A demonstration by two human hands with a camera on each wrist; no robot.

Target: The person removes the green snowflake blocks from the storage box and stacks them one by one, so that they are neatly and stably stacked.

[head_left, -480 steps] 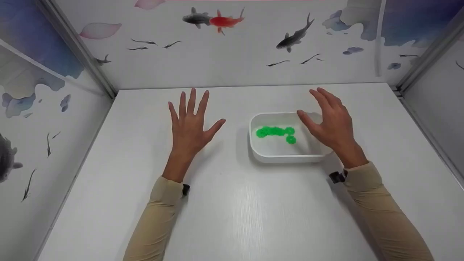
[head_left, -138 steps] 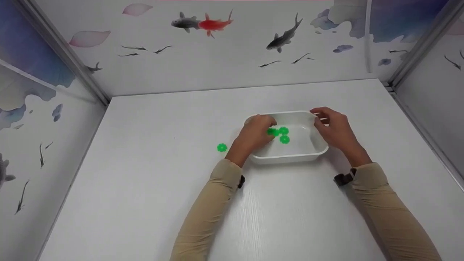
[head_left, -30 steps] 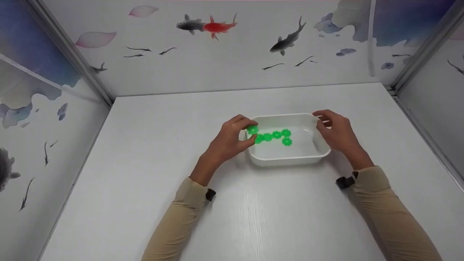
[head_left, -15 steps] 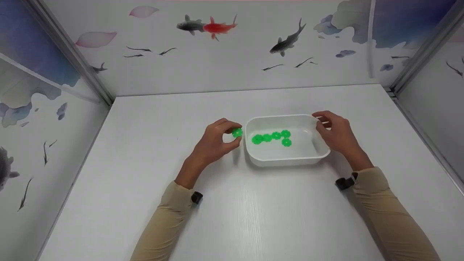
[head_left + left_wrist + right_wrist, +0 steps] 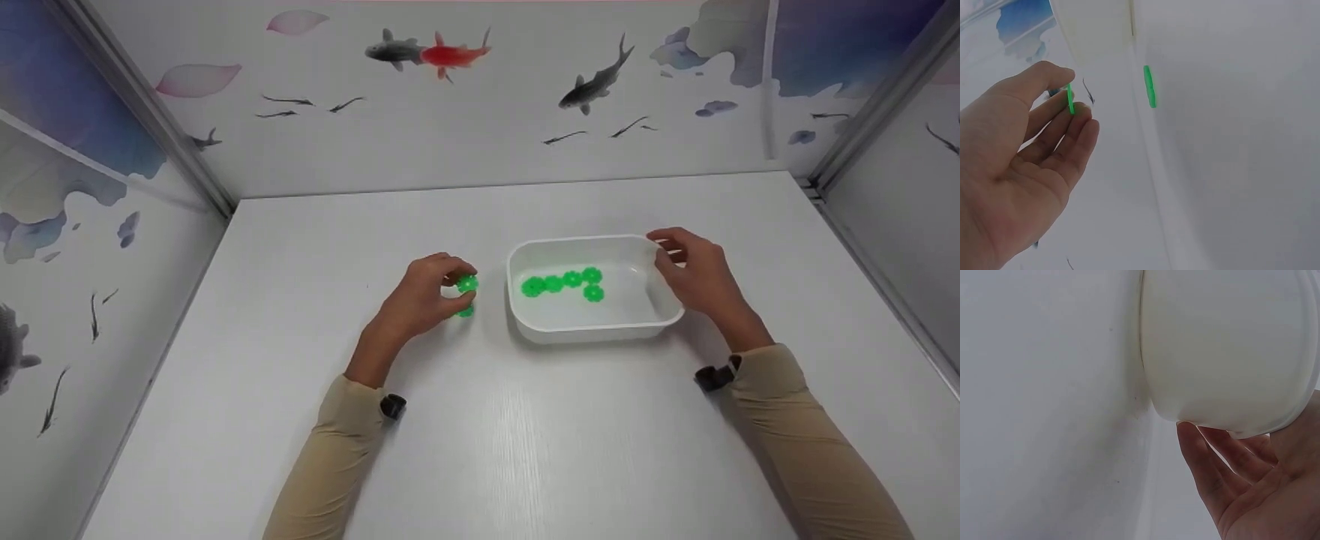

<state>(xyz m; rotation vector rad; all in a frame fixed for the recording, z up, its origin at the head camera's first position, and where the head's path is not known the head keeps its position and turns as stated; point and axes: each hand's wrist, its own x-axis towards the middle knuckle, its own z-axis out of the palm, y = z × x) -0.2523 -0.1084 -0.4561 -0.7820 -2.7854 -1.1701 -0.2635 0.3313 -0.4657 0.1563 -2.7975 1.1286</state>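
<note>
My left hand (image 5: 416, 300) pinches a small green flower-shaped disc (image 5: 468, 283) between thumb and fingers, left of the white tub (image 5: 577, 330). Just below it, partly hidden by the thumb, a second green disc (image 5: 466, 311) lies on the table. The left wrist view shows the pinched disc (image 5: 1070, 100) edge-on, apart from the flat disc (image 5: 1150, 86) on the table. At the tub's right end, my right hand (image 5: 699, 271) grips the rim, fingertips against the outer wall (image 5: 1224, 349) in the right wrist view. Several green discs (image 5: 572, 279) lie inside the tub in a bent row.
The white table (image 5: 465, 450) extends in front of the tub and to its left. Behind it stands a white panel (image 5: 465, 135) printed with fish, and more printed panels enclose the left and right sides.
Over the last second my left hand has carried the green disc out over the tub's left rim, ending above the disc on the table. The right hand keeps its grip on the tub.
</note>
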